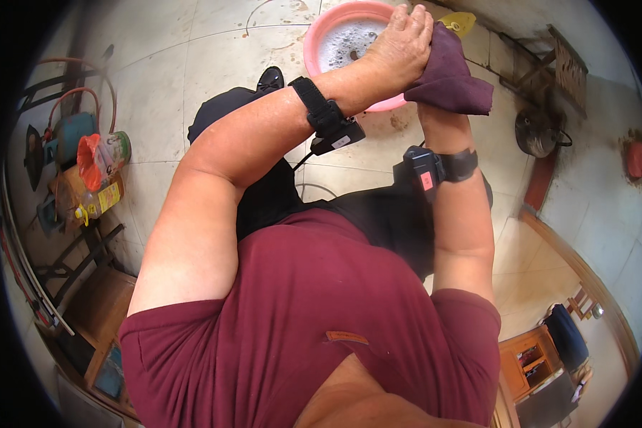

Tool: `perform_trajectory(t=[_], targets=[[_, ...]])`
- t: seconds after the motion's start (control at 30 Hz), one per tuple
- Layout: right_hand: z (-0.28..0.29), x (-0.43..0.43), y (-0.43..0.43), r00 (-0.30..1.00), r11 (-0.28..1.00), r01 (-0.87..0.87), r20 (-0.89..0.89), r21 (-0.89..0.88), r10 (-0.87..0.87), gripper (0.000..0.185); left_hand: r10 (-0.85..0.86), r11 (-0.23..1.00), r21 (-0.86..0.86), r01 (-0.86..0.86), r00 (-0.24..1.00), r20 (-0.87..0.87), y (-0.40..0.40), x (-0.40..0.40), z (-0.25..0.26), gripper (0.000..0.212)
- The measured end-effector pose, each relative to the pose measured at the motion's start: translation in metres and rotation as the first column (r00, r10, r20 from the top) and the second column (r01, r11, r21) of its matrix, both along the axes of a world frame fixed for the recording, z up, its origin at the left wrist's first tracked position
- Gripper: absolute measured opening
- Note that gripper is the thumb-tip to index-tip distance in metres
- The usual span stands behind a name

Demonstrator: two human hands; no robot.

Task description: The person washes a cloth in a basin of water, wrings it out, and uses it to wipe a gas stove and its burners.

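Observation:
A dark purple cloth is bunched up over the near right side of a pink plastic basin. My left hand reaches across from the left and presses against the cloth's left edge, fingers together. The cloth drapes over my right hand, hiding its fingers; only the wrist and forearm show below. Foamy, soapy water stands in the basin, with a small dark thing in it that I cannot identify. Each wrist wears a black strap with a small device, the left device and the right device.
Beyond the cloth lies a yellow plastic object. A dark pan and a wooden stool stand by the right wall. At left are a yellow-capped plastic bottle, a red-lined container and a wooden chair. The floor is tiled.

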State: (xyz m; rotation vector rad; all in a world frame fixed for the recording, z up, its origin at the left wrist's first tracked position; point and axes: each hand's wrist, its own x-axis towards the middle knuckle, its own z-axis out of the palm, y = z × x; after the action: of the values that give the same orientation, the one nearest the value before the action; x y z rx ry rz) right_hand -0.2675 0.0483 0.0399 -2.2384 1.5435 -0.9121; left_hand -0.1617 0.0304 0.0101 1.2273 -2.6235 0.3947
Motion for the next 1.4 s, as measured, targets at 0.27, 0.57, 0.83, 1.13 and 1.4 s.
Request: perform_trajectory(t=[0.27,0.57,0.83,1.13,1.4], targets=[[0.016,-0.008,0.011,0.997,1.000,-0.010,0.074,0.018,0.009,0.030,-0.108,0.982,-0.183,0.043,0.926,-0.361,-0.004,-0.005,-0.001,0.049],[0.003,-0.022,0.006,0.999,0.999,0.017,-0.045,-0.048,-0.020,0.030,-0.072,0.891,0.048,0.452,0.245,-0.967,-0.024,0.021,0.056,0.025],[-0.008,-0.020,0.020,0.998,0.999,-0.005,-0.057,-0.043,0.003,0.029,0.706,0.444,0.339,0.830,-0.091,-0.702,-0.032,0.005,0.020,0.035],[-0.011,-0.020,0.016,0.995,0.998,-0.008,-0.104,-0.057,0.002,0.029,0.002,0.962,0.024,0.273,0.079,-0.997,-0.021,-0.023,0.017,0.013],[0.009,-0.020,-0.017,0.960,0.980,-0.030,-0.278,-0.197,-0.027,0.028,0.942,0.156,-0.349,0.924,-0.246,-0.229,-0.025,0.043,0.046,0.091]])
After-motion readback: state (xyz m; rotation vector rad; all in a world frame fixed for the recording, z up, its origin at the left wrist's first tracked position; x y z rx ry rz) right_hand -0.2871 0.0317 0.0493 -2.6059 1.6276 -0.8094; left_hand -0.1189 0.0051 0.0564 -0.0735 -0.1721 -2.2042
